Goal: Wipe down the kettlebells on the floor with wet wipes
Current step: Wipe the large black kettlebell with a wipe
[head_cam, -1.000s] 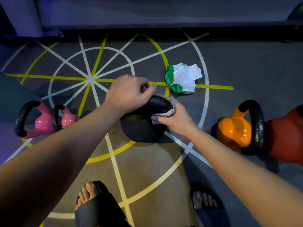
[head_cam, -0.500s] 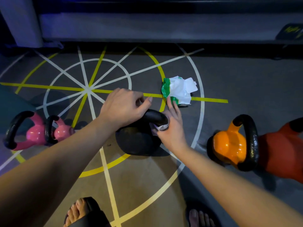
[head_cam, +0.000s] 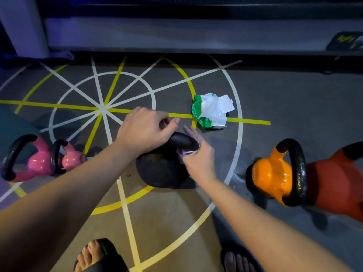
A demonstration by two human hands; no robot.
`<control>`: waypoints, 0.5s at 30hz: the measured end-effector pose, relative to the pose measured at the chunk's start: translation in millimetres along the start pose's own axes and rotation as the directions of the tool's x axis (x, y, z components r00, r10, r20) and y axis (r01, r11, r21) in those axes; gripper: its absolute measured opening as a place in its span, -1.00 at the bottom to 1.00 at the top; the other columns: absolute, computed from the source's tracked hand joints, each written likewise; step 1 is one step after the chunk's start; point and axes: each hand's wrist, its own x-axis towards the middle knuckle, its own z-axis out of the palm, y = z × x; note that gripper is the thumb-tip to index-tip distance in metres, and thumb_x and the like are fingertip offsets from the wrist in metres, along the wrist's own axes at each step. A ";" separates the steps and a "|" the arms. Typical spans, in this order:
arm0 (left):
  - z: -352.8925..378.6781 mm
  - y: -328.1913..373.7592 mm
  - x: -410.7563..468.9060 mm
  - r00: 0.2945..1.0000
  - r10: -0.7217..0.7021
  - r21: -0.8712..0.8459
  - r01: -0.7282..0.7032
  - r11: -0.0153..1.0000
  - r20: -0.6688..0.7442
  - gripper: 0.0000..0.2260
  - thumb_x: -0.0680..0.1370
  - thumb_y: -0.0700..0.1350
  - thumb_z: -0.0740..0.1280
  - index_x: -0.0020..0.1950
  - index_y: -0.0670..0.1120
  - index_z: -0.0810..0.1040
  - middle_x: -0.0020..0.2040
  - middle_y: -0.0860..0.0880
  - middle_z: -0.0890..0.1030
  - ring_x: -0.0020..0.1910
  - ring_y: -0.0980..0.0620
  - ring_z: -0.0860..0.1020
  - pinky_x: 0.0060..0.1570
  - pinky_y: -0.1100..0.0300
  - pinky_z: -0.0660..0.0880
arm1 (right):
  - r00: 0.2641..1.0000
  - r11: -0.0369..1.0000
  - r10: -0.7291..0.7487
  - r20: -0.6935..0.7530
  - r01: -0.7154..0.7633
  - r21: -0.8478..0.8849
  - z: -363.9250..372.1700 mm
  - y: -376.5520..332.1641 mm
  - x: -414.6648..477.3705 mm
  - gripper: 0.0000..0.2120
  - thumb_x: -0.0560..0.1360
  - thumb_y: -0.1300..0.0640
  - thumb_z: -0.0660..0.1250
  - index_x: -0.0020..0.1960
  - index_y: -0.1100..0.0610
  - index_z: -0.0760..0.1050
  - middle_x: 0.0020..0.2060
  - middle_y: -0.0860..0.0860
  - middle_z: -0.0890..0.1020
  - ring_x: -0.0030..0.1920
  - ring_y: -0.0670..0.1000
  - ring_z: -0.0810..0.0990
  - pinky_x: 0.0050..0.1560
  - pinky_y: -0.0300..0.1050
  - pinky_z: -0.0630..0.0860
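1. The black kettlebell (head_cam: 163, 171) stands on the floor (head_cam: 294, 107) at the middle of the view, on the painted circle lines; its dark body merges with its own shadow, so its outline is hard to trace
2. The left hand (head_cam: 143, 132) is curled over the left part of the kettlebell's handle and grips it; the fingertips are tucked out of sight past the bar, and only the thumb tip shows
3. The right hand (head_cam: 198, 160) pinches a wet wipe (head_cam: 189, 152) against the right end of the handle, its fingers reaching up behind the bar; the hand covers most of the wipe, leaving a pale crumpled edge in view
4. The wipes pack (head_cam: 212, 112), green and white and crumpled, lies on the floor just beyond the hands with its flap lifted; its print is too small to read
5. At the left, the larger pink kettlebell (head_cam: 37, 163) and the smaller pink kettlebell (head_cam: 71, 159) sit side by side; whether they touch cannot be told
6. At the right, the orange kettlebell (head_cam: 271, 175) is just beside the red kettlebell (head_cam: 334, 185), which the frame edge cuts off; the marking on the orange body is blurred
7. The left foot (head_cam: 92, 256) and right foot (head_cam: 235, 261), in dark sandals, are cut off by the bottom edge
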 end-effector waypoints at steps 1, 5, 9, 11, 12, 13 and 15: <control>0.3 -0.5 0.0 1.000 0.003 -0.005 -0.003 1.000 0.007 -0.43 0.57 0.34 0.00 -0.08 0.02 0.68 -0.26 0.01 0.67 -0.20 -0.12 0.61 -0.20 0.05 0.45 | 0.991 0.999 -0.022 0.134 0.026 -0.033 -9.5 -2.3 5.2 -0.35 0.36 0.29 0.53 0.40 -0.06 0.54 0.45 -0.13 0.48 0.33 -0.30 0.50 0.28 -0.38 0.43; 0.7 -1.2 0.6 1.000 0.010 0.002 -0.010 1.000 0.015 -0.41 0.56 0.35 -0.03 -0.07 0.03 0.68 -0.31 0.01 0.64 -0.24 -0.10 0.58 -0.23 0.06 0.37 | 0.842 0.947 0.039 0.538 0.141 -0.289 -40.4 -19.3 37.0 -0.35 0.36 0.21 0.50 0.41 -0.10 0.52 0.38 -0.16 0.47 0.08 -0.45 0.50 0.14 -0.25 0.42; -1.4 1.8 -0.5 1.000 -0.001 0.003 0.001 1.000 0.011 -0.41 0.54 0.35 -0.04 -0.07 0.06 0.69 -0.38 0.02 0.58 -0.28 -0.10 0.55 -0.23 0.09 0.24 | 0.729 0.933 0.104 0.677 0.166 -0.321 -49.0 -31.7 46.3 -0.40 0.39 0.34 0.50 0.41 0.10 0.53 0.32 -0.05 0.52 -0.07 -0.53 0.46 -0.01 -0.50 0.36; -2.3 2.3 -1.1 1.000 0.003 0.005 -0.003 1.000 -0.001 -0.42 0.55 0.33 -0.03 -0.09 0.04 0.69 -0.38 0.01 0.58 -0.28 -0.11 0.55 -0.22 0.09 0.22 | 0.826 0.939 0.071 0.559 0.134 -0.317 -42.3 -29.0 35.7 -0.28 0.37 0.31 0.52 0.49 0.03 0.45 0.51 -0.07 0.39 0.26 -0.40 0.46 0.21 -0.42 0.38; -2.2 2.2 -1.1 1.000 0.005 0.007 -0.005 1.000 -0.009 -0.43 0.56 0.33 -0.02 -0.11 0.03 0.68 -0.37 0.01 0.59 -0.26 -0.12 0.56 -0.22 0.09 0.22 | 0.886 0.947 0.047 0.461 0.108 -0.303 -35.2 -25.7 27.2 -0.24 0.36 0.30 0.53 0.51 0.00 0.43 0.55 -0.08 0.34 0.41 -0.28 0.39 0.34 -0.36 0.34; -2.2 2.1 -1.2 1.000 0.003 0.010 -0.003 1.000 -0.017 -0.44 0.56 0.32 -0.01 -0.12 0.03 0.67 -0.36 0.01 0.60 -0.25 -0.13 0.57 -0.22 0.09 0.21 | 0.934 0.962 0.031 0.355 0.068 -0.263 -28.4 -24.1 17.4 -0.24 0.35 0.30 0.54 0.50 0.01 0.43 0.54 -0.08 0.36 0.47 -0.20 0.35 0.40 -0.33 0.32; -2.0 1.9 -1.5 1.000 -0.002 0.014 0.003 1.000 -0.031 -0.46 0.57 0.30 0.01 -0.15 0.02 0.66 -0.36 0.01 0.59 -0.25 -0.15 0.56 -0.21 0.09 0.21 | 0.988 0.985 0.059 0.144 -0.035 -0.166 -14.8 -25.1 0.3 -0.28 0.36 0.34 0.51 0.48 0.04 0.46 0.42 -0.04 0.53 0.39 -0.07 0.51 0.35 -0.22 0.46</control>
